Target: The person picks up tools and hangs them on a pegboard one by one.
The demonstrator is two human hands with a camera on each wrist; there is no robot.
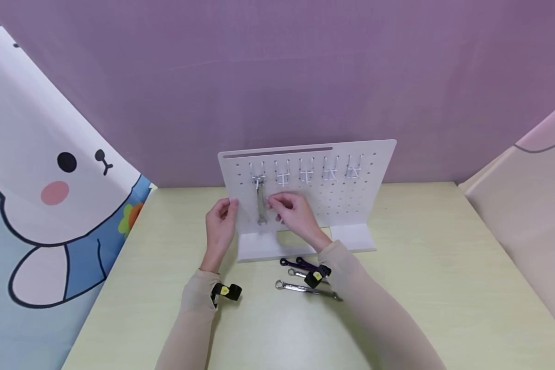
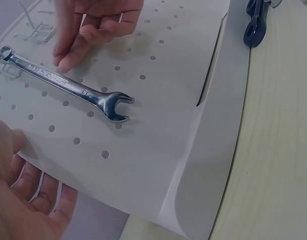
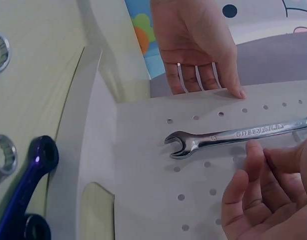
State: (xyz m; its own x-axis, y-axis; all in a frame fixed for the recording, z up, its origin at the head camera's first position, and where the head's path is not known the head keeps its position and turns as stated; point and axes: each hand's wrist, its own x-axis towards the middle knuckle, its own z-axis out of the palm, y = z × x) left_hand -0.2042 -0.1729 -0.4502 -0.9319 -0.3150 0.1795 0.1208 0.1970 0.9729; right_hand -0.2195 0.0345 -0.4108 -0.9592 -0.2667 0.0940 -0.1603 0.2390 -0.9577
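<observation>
Wrench (image 1: 261, 203) hung on pegboard (image 1: 370, 191), left part

Pegboard edge is pinched by left grip (image 1: 221, 226), thumb in front, fingers behind. Nothing is held by right grip (image 1: 297, 214); fingers loosely bent, just beside wrench shaft.

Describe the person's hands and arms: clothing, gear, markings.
Left hand and right hand: gloveless. Long sleeves, plain beige, reach the wrists. Each wrist wears a black unit with a small yellow patch. No cables visible.
</observation>
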